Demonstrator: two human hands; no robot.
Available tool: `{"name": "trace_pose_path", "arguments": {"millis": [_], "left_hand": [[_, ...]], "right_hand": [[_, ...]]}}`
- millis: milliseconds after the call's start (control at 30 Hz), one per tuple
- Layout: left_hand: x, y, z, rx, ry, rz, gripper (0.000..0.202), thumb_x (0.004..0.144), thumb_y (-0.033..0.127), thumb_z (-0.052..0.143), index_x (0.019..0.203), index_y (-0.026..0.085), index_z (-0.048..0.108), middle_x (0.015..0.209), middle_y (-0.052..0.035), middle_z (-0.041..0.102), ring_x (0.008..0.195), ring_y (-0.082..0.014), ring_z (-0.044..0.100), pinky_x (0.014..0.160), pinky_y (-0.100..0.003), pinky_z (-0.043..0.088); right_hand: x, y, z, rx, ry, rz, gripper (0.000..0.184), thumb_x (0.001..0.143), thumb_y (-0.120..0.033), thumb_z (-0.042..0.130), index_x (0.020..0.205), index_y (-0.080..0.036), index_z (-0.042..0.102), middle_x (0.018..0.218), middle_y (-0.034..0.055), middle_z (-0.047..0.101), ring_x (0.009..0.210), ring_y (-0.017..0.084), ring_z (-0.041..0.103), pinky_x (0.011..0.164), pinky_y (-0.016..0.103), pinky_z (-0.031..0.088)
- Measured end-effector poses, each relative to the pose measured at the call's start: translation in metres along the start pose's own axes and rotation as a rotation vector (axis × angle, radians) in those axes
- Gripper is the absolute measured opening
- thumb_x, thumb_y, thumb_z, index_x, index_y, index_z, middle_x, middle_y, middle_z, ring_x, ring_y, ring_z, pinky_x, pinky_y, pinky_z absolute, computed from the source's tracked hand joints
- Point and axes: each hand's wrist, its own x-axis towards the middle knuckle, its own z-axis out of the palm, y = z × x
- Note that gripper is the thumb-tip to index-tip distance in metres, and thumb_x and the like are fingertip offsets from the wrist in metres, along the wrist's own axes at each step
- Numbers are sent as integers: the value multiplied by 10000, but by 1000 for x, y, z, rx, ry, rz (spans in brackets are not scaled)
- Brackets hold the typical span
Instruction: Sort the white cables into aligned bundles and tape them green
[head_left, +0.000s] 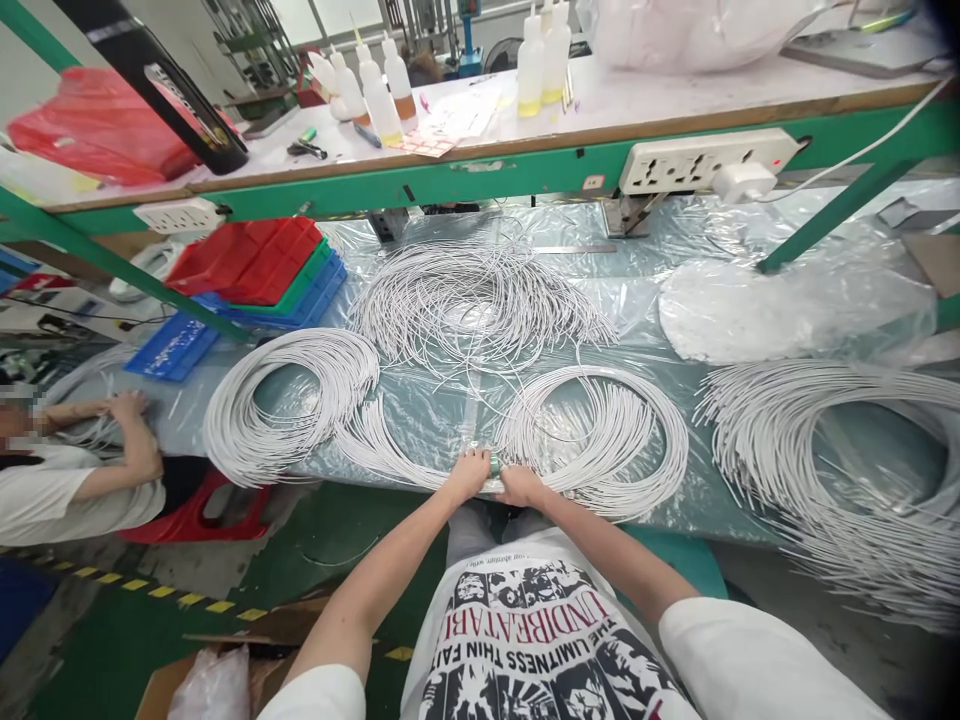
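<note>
Watching remotely, I note left hand [470,473] and right hand [521,486] side by side, fingers curled tightly round the white cable bundle [399,462], apparently keeping its strands gathered.

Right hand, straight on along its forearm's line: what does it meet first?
Probably the small green object, material unclear, just ahead of the right hand, with the left hand beyond. Depth is uncertain; it may already be touching.
</note>
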Motion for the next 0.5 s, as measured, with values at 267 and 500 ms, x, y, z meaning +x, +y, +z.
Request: {"name": "trace_pose_path", "arguments": {"millis": [267,500], "left_hand": [[4,5,-5,62,54,-19,405,838,240,651,1202,118,522,1276,-157,493,1240,-307,453,983,-445,413],[15,1,-22,69,-1,-16,364,846,354,648,1134,139,590,1231,-106,557,1150,-265,519,967,-470,428]], "right_hand": [[2,-3,6,-34,-21,17,377,930,-443,593,1128,-124,625,1158,115,626,1071,247,598,948,471,468],[8,-3,1,10,-32,45,364,927,-445,598,1101,-127,633,1116,104,641,1015,231,621,908,447,497]]}}
